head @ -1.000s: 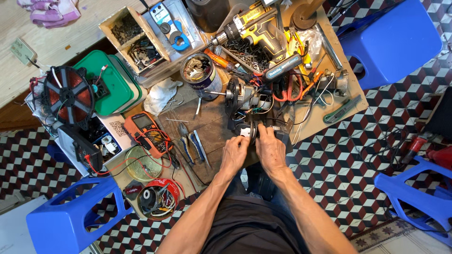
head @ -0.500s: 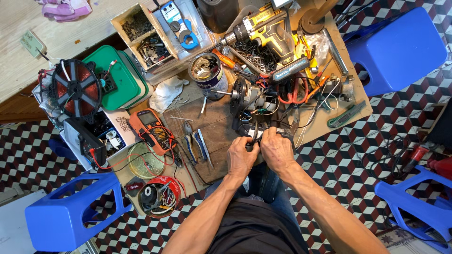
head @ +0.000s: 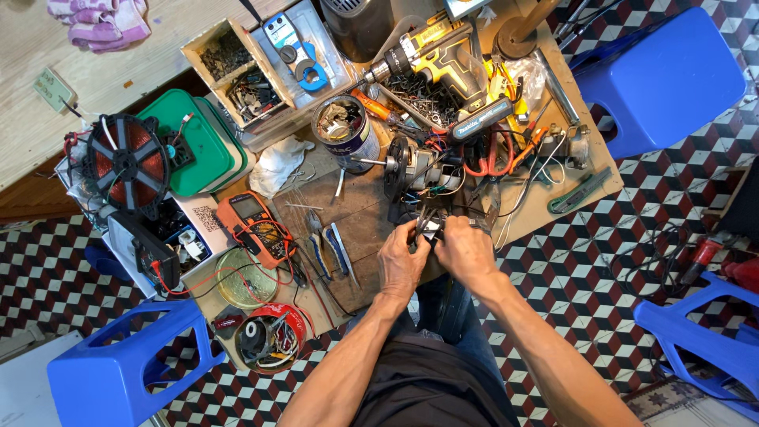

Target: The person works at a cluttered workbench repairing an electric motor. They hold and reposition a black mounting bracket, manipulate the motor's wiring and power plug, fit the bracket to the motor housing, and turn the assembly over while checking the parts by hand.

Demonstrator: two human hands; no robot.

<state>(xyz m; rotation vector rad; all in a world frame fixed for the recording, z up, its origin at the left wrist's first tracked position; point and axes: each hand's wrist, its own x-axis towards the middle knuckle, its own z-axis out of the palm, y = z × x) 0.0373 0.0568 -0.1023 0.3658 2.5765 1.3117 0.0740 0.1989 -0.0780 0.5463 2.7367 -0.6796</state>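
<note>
A small dark part with thin wires [head: 431,225] is sitting at the near edge of the cluttered workbench [head: 364,205], likely light, stiff and fiddly, best pinched by its body rather than its wires. The left hand [head: 402,261] and right hand [head: 466,251] are closing narrowly on it together; a motor [head: 411,168] is lying just beyond.

3 blue stools [head: 660,75], 1 cordless drill [head: 435,51], 1 multimeter [head: 251,217].

You are viewing an evenly, brightly lit scene showing soft shadows, sharp focus, and slight wide-angle bending at the edges.
</note>
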